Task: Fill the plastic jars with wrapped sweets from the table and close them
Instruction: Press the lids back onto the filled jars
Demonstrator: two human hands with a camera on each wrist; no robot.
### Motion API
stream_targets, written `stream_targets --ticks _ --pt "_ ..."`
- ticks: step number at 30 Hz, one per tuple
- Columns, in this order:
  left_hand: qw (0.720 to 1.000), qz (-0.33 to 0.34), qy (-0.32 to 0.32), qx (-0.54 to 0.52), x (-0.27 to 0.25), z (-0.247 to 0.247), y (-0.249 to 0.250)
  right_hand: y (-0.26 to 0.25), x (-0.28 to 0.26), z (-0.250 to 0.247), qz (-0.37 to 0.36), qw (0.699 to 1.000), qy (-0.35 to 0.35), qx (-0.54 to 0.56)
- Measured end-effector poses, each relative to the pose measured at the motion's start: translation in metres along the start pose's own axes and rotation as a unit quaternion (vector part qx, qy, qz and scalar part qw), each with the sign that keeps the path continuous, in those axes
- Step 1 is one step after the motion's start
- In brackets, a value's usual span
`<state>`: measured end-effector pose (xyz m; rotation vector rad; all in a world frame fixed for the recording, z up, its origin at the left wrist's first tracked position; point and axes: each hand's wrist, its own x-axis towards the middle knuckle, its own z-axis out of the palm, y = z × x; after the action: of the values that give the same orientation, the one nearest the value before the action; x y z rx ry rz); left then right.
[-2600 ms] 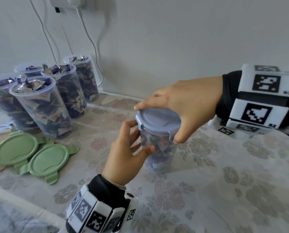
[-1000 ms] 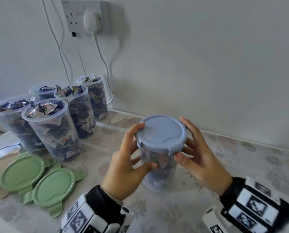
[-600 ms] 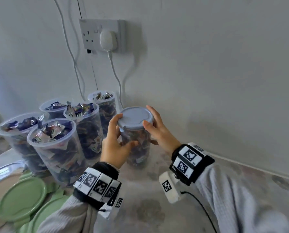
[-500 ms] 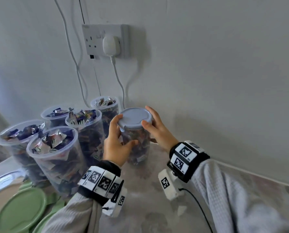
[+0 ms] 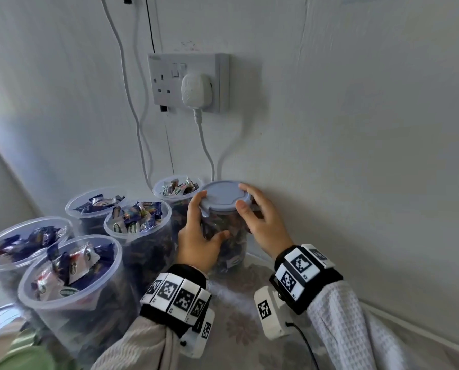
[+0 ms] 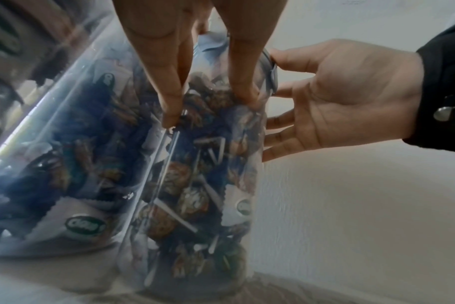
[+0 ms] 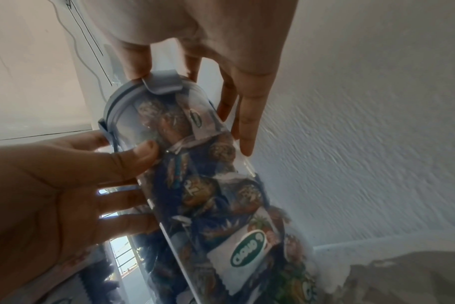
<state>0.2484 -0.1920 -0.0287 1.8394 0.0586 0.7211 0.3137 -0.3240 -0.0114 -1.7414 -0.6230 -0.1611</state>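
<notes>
A clear plastic jar (image 5: 232,252) full of wrapped sweets, closed with a grey-blue lid (image 5: 223,194), stands on the table against the wall, just right of the open jars. My left hand (image 5: 208,218) grips its left side, thumb in front and fingers behind. My right hand (image 5: 251,209) holds the lid, thumb on the near rim and index finger on top. The left wrist view shows my left fingers (image 6: 169,86) on the jar (image 6: 200,185) and my right hand (image 6: 338,96) beside it. From the right wrist, my thumb presses a lid clip (image 7: 162,84).
Several open jars (image 5: 137,225) full of sweets stand to the left, the nearest one (image 5: 70,279) at the front. Green lids (image 5: 17,356) lie at the bottom left. A wall socket (image 5: 188,81) with a white plug and hanging cables sits just above the jars.
The closed jar has moved from the middle of the table back to the wall, beside the open jars. Both hands have stayed on it.
</notes>
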Motion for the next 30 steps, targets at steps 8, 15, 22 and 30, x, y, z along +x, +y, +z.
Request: stream_targets --ticks 8,15,22,30 --pt "0.998 -0.052 -0.020 0.031 -0.004 0.000 0.014 -0.007 -0.005 0.003 0.015 1.000 0.000 -0.003" --pt "0.999 -0.001 0.016 0.045 -0.079 -0.022 0.059 -0.028 -0.038 0.015 -0.099 0.973 0.184 -0.102" --pt "0.981 0.047 0.182 0.056 -0.133 -0.089 0.079 -0.056 -0.077 0.082 -0.129 0.989 0.063 0.035" --pt "0.968 -0.059 0.233 0.069 -0.113 -0.159 0.034 -0.073 -0.101 0.133 -0.016 0.973 -0.155 0.169"
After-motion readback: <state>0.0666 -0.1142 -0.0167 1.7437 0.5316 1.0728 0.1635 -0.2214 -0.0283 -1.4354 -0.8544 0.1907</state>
